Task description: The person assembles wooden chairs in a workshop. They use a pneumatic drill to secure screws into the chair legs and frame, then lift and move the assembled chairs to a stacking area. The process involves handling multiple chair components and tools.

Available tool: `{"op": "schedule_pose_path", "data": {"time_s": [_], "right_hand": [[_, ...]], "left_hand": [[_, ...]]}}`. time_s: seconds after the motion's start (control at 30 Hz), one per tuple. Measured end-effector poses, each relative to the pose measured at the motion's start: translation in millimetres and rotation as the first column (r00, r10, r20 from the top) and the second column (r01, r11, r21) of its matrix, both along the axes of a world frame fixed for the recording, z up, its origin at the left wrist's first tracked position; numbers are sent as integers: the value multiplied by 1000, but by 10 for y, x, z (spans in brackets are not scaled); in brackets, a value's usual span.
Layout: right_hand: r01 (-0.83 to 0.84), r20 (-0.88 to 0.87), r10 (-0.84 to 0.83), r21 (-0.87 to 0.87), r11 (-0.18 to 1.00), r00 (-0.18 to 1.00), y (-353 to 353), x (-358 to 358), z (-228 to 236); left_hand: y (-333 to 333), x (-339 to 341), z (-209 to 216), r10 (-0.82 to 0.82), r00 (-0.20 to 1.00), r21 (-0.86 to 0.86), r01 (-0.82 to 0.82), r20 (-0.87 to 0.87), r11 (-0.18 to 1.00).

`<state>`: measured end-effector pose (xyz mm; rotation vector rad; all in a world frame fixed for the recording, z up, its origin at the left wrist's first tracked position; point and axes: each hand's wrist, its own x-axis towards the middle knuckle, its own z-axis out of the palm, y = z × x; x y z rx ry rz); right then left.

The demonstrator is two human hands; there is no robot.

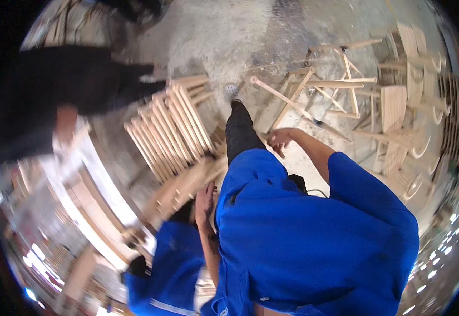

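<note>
My left hand (205,201) hangs at my side, its fingers stretched out and nothing seen in them. It is nearest to a light wooden board (179,187) with short pegs standing out of it. In front of my body, my right hand (280,139) has its fingers loosely bent and apart, with no held thing visible. Just beyond it stands a wooden chair frame (292,100); whether the fingertips touch it I cannot tell. A loose-looking wooden bar (287,101) slants across that frame. Ahead on the left is a stack of slatted wooden frames (169,131).
A person in black (66,95) is at the far left, blurred, beside a white-edged bench (105,179). Another person in blue (174,263) is close on my left. Several wooden chairs (395,108) line the right side. Bare concrete floor (208,31) stretches ahead.
</note>
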<state>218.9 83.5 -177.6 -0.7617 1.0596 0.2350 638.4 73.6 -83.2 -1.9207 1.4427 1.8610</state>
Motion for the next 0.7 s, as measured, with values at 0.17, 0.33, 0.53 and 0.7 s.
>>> {"op": "schedule_pose_path", "data": {"time_s": [0.17, 0.33, 0.53, 0.7], "right_hand": [[45, -307, -67, -76, 996, 949, -586, -336, -526], [520, -222, -788, -645, 561, 575, -1580, -952, -209], [393, -258, -891, -826, 405, 375, -2486, -2302, 884], [410, -254, -954, -862, 299, 162, -2567, -3100, 1558]], "left_hand": [[-1769, -1079, 164, 405, 893, 221, -362, -195, 906], [-3589, -2046, 256, -403, 914, -21, 402, -51, 915], [-5109, -2996, 133, -160, 986, -90, 163, 45, 982], [-5609, -3068, 208, -110, 994, 70, 111, -19, 991]]}}
